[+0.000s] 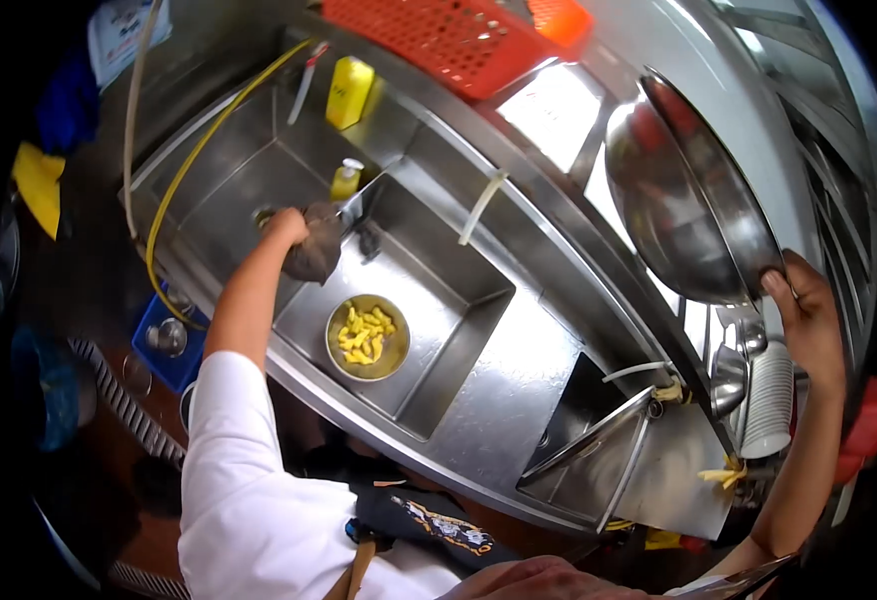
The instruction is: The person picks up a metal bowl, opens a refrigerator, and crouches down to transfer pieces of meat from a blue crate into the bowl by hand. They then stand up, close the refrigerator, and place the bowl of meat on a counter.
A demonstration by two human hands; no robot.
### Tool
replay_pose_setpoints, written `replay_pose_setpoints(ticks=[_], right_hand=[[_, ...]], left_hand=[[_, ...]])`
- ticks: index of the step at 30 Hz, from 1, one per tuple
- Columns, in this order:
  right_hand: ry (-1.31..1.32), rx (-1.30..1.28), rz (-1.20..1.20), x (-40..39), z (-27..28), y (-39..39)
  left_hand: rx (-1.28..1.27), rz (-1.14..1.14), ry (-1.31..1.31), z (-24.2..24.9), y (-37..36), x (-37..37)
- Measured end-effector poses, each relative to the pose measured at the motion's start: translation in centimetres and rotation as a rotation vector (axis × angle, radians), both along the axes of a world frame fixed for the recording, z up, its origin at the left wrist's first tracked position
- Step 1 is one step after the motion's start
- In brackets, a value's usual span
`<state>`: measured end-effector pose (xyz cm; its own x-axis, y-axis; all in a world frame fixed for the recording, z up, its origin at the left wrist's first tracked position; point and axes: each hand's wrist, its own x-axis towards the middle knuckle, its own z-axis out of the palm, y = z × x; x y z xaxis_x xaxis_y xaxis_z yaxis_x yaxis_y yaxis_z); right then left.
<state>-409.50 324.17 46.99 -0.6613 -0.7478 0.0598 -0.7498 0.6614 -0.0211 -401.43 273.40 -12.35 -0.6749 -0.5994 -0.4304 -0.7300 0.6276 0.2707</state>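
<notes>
My left hand [287,228] is closed on a dark grey-brown cloth [317,245], which hangs over the divider between two sink basins. At the right, my right hand [804,300] grips the rim of a large steel bowl [664,190], with its thumb on the near edge. The bowl is tilted on its side, and a second rim shows against it. Below the cloth, a small steel bowl [405,345] holding yellow pieces [367,335] rests in the middle basin [434,270].
A yellow hose [174,180] curves over the left basin. Yellow bottles [349,92] stand behind it. A red basket [439,45] is at the top. Stacked white bowls [767,400] and ladles [727,380] lie at the right. A blue container [171,340] sits below left.
</notes>
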Motion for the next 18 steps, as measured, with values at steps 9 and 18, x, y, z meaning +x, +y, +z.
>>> replay_pose_setpoints(ticks=[9,18], right_hand=[[0.100,-0.292,-0.341,-6.7,1.4,5.8],[0.671,-0.043,-0.050,-4.0,2.1,12.4]], left_hand=[[0.185,0.147,0.259,4.5,0.8,0.8],[0.526,0.354,0.687,10.4,6.5,1.7]])
